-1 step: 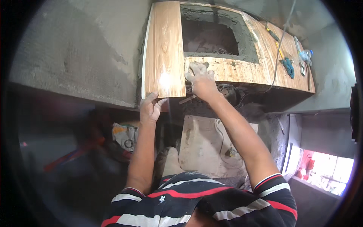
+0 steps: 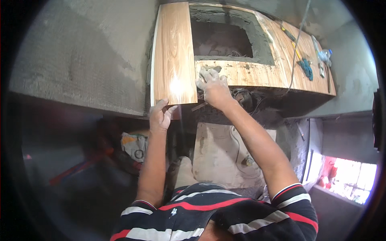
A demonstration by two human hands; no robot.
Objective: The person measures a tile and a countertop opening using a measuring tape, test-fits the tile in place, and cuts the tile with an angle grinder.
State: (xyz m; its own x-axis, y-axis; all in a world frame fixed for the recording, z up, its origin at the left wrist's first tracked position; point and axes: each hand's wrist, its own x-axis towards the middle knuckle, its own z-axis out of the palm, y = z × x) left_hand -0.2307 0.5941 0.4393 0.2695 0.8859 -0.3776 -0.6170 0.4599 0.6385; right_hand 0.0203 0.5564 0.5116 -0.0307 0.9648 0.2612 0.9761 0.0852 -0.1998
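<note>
A long wood-grain tile (image 2: pixel 173 52) with a pale left edge lies along the left side of the countertop opening. My left hand (image 2: pixel 161 115) is closed on its near edge, thumb on top and fingers bent below. Just right of the tile, my dusty right hand (image 2: pixel 214 87) bends its fingers down over the front wood-grain strip (image 2: pixel 251 76). Beyond those fingertips sits a small dark grey lump (image 2: pixel 217 69); whether the hand grips it is hidden. Grey mortar (image 2: pixel 263 50) rims the rectangular opening (image 2: pixel 221 38).
On the counter's right lie yellow-handled pliers (image 2: pixel 288 34), a teal glove (image 2: pixel 306 69), a metal level-like bar (image 2: pixel 315 43) and a clear plastic bottle (image 2: pixel 325 56). A grey cable (image 2: pixel 299 36) hangs across. Below are a stained board (image 2: pixel 213 150) and a printed sack (image 2: pixel 134 146).
My right hand sits slightly nearer to me on the strip, its fingers a little more drawn in. The view has shifted slightly; my left hand keeps its hold on the tile.
</note>
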